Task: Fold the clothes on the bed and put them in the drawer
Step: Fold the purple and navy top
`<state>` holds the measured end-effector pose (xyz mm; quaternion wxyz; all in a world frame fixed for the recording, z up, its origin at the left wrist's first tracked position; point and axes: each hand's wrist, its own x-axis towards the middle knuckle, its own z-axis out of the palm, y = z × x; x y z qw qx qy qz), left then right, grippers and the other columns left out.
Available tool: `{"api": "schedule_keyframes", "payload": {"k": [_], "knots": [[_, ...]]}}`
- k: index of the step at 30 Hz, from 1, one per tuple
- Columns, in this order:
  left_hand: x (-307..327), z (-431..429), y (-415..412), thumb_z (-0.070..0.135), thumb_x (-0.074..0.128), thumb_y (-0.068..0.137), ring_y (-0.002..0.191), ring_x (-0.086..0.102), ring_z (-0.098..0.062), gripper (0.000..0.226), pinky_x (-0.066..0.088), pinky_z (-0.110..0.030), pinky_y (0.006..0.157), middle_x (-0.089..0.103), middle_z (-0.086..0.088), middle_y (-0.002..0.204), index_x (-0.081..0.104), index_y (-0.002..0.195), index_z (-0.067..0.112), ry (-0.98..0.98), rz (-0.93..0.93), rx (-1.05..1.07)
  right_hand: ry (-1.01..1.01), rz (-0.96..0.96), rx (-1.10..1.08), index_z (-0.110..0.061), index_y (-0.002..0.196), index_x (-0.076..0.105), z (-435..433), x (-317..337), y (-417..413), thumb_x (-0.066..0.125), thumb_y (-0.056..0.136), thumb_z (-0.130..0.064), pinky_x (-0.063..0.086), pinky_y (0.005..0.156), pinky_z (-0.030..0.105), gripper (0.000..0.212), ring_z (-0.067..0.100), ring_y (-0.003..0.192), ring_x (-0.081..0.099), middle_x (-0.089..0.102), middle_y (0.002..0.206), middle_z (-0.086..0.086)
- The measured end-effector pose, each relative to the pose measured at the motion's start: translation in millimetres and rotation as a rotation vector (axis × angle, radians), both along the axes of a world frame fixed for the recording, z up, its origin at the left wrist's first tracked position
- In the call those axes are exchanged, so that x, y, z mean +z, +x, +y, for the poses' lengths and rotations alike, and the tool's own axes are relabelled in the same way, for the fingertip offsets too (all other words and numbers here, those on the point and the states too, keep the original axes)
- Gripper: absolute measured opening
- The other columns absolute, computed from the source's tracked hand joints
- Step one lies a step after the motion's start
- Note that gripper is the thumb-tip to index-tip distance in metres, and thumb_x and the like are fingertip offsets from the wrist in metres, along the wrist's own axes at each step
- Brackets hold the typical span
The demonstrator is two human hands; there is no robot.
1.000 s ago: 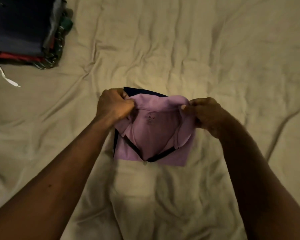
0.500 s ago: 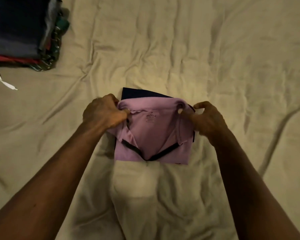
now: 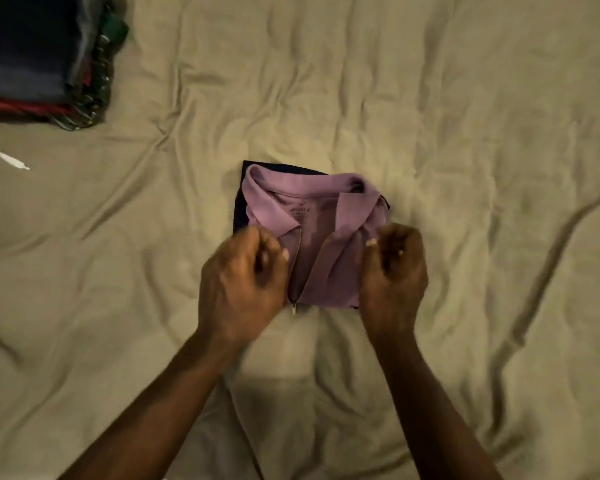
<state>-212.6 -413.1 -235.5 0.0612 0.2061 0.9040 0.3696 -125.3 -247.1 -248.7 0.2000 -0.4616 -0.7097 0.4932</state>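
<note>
A folded purple shirt (image 3: 312, 216) with a collar and a short zip lies on the bed sheet (image 3: 465, 168), over a dark folded layer (image 3: 240, 202) that shows at its left and far edges. My left hand (image 3: 246, 278) is over the shirt's near left corner, blurred, with its fingers curled. My right hand (image 3: 392, 271) covers the near right corner, also curled, thumb toward the fabric. Both hands hide the cloth under them, so I cannot tell whether either one grips the shirt.
A stack of folded clothes (image 3: 32, 64) in dark blue, grey and red sits at the far left corner of the bed. A white cord (image 3: 4, 154) lies just in front of it. Wrinkled beige sheet surrounds the shirt on all sides.
Both hands have left the collar and moved toward me to the shirt's near corners. The collar now lies flat and the zip front shows.
</note>
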Motion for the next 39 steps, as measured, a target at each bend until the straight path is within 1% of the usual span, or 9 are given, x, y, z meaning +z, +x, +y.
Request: {"api": "schedule_keyframes", "payload": {"k": [3,6,13,18,22,25,30,35,39], "knots": [[-21,-28,41,0.034,0.078,0.086,0.059,0.052,-0.014,0.030,0.046,-0.032,0.058,0.054,0.008,0.064,0.054,0.071,0.023,-0.105,0.021,-0.184,-0.084,-0.035,0.160,-0.032,0.091,0.064,-31,-15,33,0.068,0.088,-0.011,0.052,0.065,0.022,0.023,0.005,0.067,0.065,0.069,0.076,-0.011],[-49,-39,60,0.044,0.081,0.083,0.065,0.059,-0.021,0.030,0.049,-0.035,0.057,0.059,0.004,0.073,0.060,0.077,0.023,-0.267,0.096,-0.307,-0.050,-0.143,0.285,-0.024,0.094,0.069,-47,-34,53,0.071,0.088,-0.003,0.049,0.068,0.010,0.022,-0.001,0.073,0.067,0.072,0.082,-0.014],[-66,-23,50,0.027,0.066,0.095,0.059,0.063,-0.032,0.010,0.049,-0.041,0.046,0.067,-0.005,0.086,0.072,0.095,0.018,-0.301,0.205,-0.270,0.455,-0.288,0.542,-0.014,0.098,0.065,-60,-58,58,0.076,0.081,-0.019,0.053,0.074,0.041,0.021,0.031,0.091,0.058,0.060,0.097,0.009],[-52,-24,25,0.032,0.059,0.092,0.064,0.064,-0.030,0.018,0.046,-0.036,0.051,0.067,-0.001,0.086,0.074,0.093,0.022,-0.285,0.111,-0.482,0.591,-0.467,0.460,-0.015,0.090,0.064,-82,-61,46,0.067,0.080,-0.046,0.042,0.074,0.045,0.032,0.035,0.088,0.054,0.058,0.092,0.011],[-34,-18,6,0.032,0.066,0.085,0.069,0.061,-0.027,0.010,0.040,-0.035,0.055,0.063,0.002,0.078,0.068,0.083,0.022,-0.349,0.143,-0.586,0.538,-0.542,0.318,-0.020,0.085,0.067,-94,-60,31,0.075,0.078,-0.039,0.041,0.076,0.045,0.022,0.034,0.087,0.054,0.060,0.090,0.007],[-30,-8,-5,0.029,0.063,0.082,0.070,0.062,-0.031,0.011,0.044,-0.038,0.057,0.064,-0.003,0.077,0.064,0.079,0.018,-0.370,0.187,-0.670,0.468,-0.510,0.204,-0.022,0.077,0.067,-101,-64,22,0.065,0.082,-0.034,0.038,0.079,0.044,0.013,0.033,0.083,0.055,0.062,0.084,0.003],[-26,-1,-17,0.026,0.071,0.076,0.062,0.059,-0.033,0.013,0.043,-0.036,0.056,0.065,-0.007,0.072,0.065,0.076,0.015,-0.405,0.331,-0.829,0.490,-0.482,0.235,-0.019,0.077,0.065,-101,-69,21,0.072,0.081,-0.030,0.038,0.083,0.046,0.014,0.033,0.082,0.055,0.063,0.083,0.002],[-22,-3,-22,0.038,0.059,0.077,0.068,0.068,-0.029,0.018,0.045,-0.030,0.059,0.072,0.001,0.072,0.071,0.080,0.025,-0.414,-0.004,-0.484,0.377,-0.592,0.138,-0.021,0.085,0.065,-108,-48,20,0.062,0.085,-0.051,0.041,0.081,0.045,0.030,0.030,0.090,0.056,0.062,0.089,0.004],[-11,-1,-18,0.039,0.060,0.074,0.069,0.069,-0.008,0.020,0.048,-0.025,0.062,0.075,0.015,0.074,0.077,0.082,0.033,-0.365,-0.245,-0.486,0.274,-0.544,0.152,-0.019,0.087,0.071,-119,-43,23,0.047,0.079,-0.042,0.046,0.072,0.042,0.035,0.032,0.089,0.061,0.065,0.088,0.005]]}}
